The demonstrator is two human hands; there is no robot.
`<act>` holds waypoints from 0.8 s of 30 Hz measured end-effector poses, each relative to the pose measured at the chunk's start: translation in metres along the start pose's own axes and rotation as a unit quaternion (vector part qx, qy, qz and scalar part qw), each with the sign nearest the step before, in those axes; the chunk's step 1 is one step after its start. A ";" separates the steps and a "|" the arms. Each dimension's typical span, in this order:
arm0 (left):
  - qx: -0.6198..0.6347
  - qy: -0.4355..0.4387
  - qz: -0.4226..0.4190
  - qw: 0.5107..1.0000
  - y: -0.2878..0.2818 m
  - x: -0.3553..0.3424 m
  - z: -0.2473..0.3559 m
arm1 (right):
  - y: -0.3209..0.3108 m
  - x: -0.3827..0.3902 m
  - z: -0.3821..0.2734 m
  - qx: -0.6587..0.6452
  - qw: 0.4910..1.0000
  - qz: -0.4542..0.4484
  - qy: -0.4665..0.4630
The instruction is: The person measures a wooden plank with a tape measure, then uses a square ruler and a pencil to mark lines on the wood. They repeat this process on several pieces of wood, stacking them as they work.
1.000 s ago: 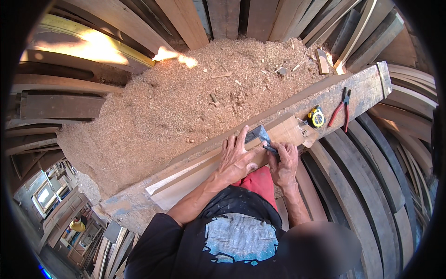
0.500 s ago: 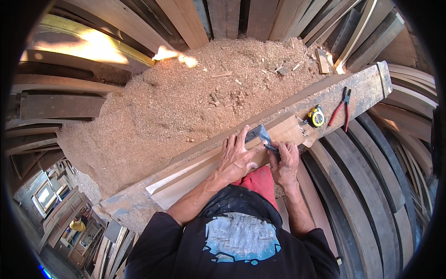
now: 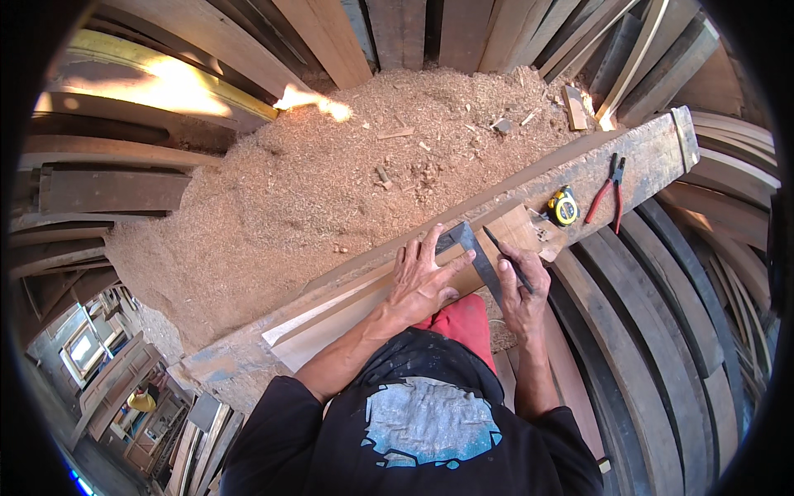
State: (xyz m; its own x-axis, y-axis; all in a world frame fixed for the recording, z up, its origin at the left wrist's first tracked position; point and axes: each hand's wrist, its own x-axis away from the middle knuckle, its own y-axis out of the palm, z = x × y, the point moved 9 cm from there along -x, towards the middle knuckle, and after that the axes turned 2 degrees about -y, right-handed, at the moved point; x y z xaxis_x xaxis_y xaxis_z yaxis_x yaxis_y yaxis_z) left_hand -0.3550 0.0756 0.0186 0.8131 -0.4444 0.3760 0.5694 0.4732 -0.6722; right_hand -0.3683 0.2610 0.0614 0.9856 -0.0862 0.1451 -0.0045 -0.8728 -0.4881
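Note:
A pale wooden piece (image 3: 513, 229) lies lengthwise on a thick, worn plank (image 3: 649, 161). Across it sits a dark metal try square (image 3: 485, 266), one leg pointing back toward me. My left hand (image 3: 418, 277) presses the square to the wood with fingers spread, a fingertip on its corner area. To the right of the square's blade, my right hand (image 3: 523, 289) grips a slim dark pencil (image 3: 494, 240), its tip pointing up and left, near the blade. The fingers of the right hand are curled around the pencil.
A yellow and black tape measure (image 3: 563, 208) and red-handled pliers (image 3: 608, 194) lie on the plank to the right. Beyond it spreads a heap of sawdust (image 3: 273, 207) with wood scraps. Curved-looking boards (image 3: 628, 331) are stacked close on the right; others surround the heap.
My right hand has moved slightly right and down, away from the left fingertips, with the pencil now pointing up-left. More of the square's blade shows. My left hand has stayed in place.

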 end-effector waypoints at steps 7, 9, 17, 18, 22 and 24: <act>-0.016 0.003 0.013 1.000 0.000 0.000 0.001 | -0.005 -0.004 -0.010 0.024 0.997 -0.070 -0.018; -0.016 0.007 0.018 1.000 -0.001 0.000 0.002 | -0.016 0.001 -0.010 0.052 0.993 -0.101 -0.013; -0.011 0.005 0.016 1.000 0.000 0.000 0.002 | -0.033 0.014 0.006 0.054 0.991 -0.115 0.051; -0.010 0.004 0.013 1.000 0.002 0.000 0.001 | -0.027 0.008 0.003 0.030 0.993 -0.100 0.058; -0.020 0.002 0.008 1.000 -0.002 -0.001 0.003 | 0.006 -0.014 -0.002 -0.006 0.998 -0.067 -0.017; -0.021 -0.002 0.007 1.000 -0.001 0.000 0.004 | 0.006 -0.012 -0.005 -0.006 0.996 -0.082 -0.037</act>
State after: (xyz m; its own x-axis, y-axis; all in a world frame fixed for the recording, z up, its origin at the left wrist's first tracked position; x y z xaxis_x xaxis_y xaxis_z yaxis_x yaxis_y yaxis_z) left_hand -0.3545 0.0781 0.0216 0.8217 -0.4349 0.3683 0.5522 0.4476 -0.7034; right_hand -0.3815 0.2546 0.0615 0.9831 0.0923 0.1584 0.1553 -0.8784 -0.4520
